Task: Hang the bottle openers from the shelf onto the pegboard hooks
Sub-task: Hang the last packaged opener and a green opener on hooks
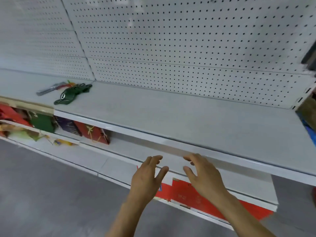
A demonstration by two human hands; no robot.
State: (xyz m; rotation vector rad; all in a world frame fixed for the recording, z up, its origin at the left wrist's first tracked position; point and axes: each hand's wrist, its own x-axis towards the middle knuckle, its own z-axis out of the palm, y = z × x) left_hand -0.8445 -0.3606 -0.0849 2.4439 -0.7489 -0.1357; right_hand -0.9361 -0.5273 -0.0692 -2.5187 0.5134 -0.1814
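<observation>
A small heap of bottle openers (71, 94), mostly dark green with a metal one and a reddish one behind, lies at the far left of the white shelf (171, 117). Above the shelf rises the white pegboard (171, 40); no hooks show clearly on it, only a blurred dark stub at the top edge. My left hand (147, 177) and my right hand (203, 177) hover side by side below the shelf's front edge, fingers relaxed and spread, holding nothing. Both are far to the right of the openers.
Red, green and purple gift boxes (92, 132) stand on the lower shelf at the left. A red panel (196, 195) runs along the bottom shelf front. Dark goods (309, 55) hang at the right edge, more boxes below them. Grey floor lies at the lower left.
</observation>
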